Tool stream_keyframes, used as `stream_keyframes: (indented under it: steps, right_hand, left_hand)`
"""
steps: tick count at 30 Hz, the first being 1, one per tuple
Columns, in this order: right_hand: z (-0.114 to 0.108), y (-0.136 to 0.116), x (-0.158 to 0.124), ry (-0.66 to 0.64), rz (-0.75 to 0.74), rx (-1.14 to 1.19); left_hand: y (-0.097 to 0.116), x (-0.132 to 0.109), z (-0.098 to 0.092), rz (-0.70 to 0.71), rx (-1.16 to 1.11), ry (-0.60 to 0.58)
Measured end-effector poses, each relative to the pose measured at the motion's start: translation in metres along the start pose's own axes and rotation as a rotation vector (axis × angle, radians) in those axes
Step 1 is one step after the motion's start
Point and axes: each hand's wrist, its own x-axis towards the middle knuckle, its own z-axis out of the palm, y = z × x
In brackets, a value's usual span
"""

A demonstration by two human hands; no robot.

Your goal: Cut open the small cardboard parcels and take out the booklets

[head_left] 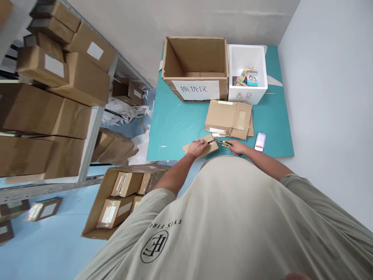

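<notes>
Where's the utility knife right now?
In the head view, the yellow utility knife is gripped in the right hand, beside the cardboard piece under the left hand.

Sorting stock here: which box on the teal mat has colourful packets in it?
The white foam box, right of the open brown cardboard box; only it shows colourful printed packets inside.

Head-worn view, looking forward and steeply down from just above the person's chest (233, 217), which fills the lower frame. The left hand (198, 147) and right hand (237, 147) lie close, mid-frame; beyond them is a teal mat (175, 132), with steel shelving (90, 144) along the left side.
</notes>
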Motion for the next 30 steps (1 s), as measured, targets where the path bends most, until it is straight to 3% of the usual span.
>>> stream_keyframes:
  steps: [5,8,15,23,30]
  right_hand:
    - [0.006,-0.002,-0.007,-0.009,0.023,0.06]
    - [0.007,-0.006,-0.014,-0.007,0.032,0.04]
    - [0.01,-0.015,-0.033,-0.001,0.072,0.068]
    - [0.019,-0.009,-0.05,0.093,0.099,0.168]
    - [0.028,-0.014,-0.047,0.095,0.104,0.163]
  left_hand:
    - [0.029,-0.013,0.004,-0.142,-0.052,0.155]
    - [0.038,-0.02,0.006,-0.149,-0.073,0.167]
    - [0.026,-0.017,0.006,-0.104,-0.085,0.171]
    - [0.022,-0.005,0.003,-0.028,-0.107,0.177]
    - [0.022,0.002,0.001,-0.008,-0.093,0.168]
